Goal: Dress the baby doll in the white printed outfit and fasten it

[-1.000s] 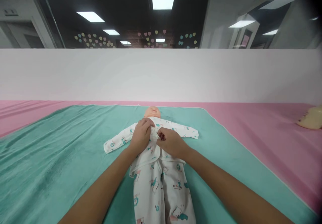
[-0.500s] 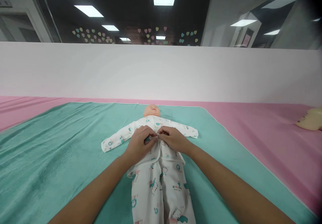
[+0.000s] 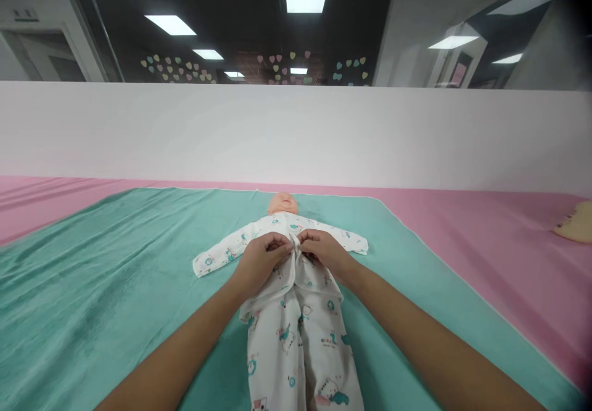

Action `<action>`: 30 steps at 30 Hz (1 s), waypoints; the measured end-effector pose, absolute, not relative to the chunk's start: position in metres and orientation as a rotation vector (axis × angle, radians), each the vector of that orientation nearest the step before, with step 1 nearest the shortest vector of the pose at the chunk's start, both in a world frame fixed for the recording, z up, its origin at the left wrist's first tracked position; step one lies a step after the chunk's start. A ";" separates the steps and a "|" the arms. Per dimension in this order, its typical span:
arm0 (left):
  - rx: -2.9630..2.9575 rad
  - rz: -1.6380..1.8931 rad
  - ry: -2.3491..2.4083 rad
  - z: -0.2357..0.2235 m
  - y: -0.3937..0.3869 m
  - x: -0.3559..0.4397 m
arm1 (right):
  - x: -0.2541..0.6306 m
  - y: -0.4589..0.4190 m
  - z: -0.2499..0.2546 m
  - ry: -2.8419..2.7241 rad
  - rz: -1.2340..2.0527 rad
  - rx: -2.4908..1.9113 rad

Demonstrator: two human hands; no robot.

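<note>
A baby doll (image 3: 282, 203) lies on its back, head away from me, dressed in a white printed jacket (image 3: 282, 281) and matching trousers (image 3: 277, 355). Both of its sleeves spread out to the sides. Over the chest, my left hand (image 3: 266, 257) pinches the jacket's left front edge between thumb and fingers. My right hand (image 3: 324, 251) pinches the facing edge just beside it, fingertips close together at the middle opening. The edges stand slightly raised between my hands. Any fastener there is too small or hidden to make out.
A green blanket (image 3: 139, 263) lies under the doll, on top of a pink sheet (image 3: 462, 232). At the far right is a yellowish object (image 3: 575, 223), cut off by the frame. A white wall (image 3: 296, 134) with dark windows above it stands behind.
My fingertips have drawn slightly apart at the jacket's opening, and its edges now show raised between them. The whole view has shifted a little.
</note>
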State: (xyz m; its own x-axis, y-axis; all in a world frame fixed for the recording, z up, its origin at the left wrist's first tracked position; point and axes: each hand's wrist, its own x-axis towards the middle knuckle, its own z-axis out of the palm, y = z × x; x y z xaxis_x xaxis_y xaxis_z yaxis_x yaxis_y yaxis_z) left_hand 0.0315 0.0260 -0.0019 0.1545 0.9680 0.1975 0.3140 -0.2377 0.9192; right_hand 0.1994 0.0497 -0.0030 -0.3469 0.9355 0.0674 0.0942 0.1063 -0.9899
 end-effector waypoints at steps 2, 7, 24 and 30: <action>1.636 1.105 1.190 -0.002 0.026 0.032 | 0.200 0.050 -0.001 -1.601 1.365 -1.024; 1.727 1.107 1.217 -0.001 0.026 0.035 | 0.204 0.051 0.002 -1.662 1.371 -1.003; 1.767 0.998 1.333 0.009 0.028 0.024 | 0.209 0.051 0.003 -1.693 1.451 -0.934; 1.585 1.010 1.174 0.012 0.029 0.024 | 0.205 0.051 0.002 -1.680 1.425 -0.959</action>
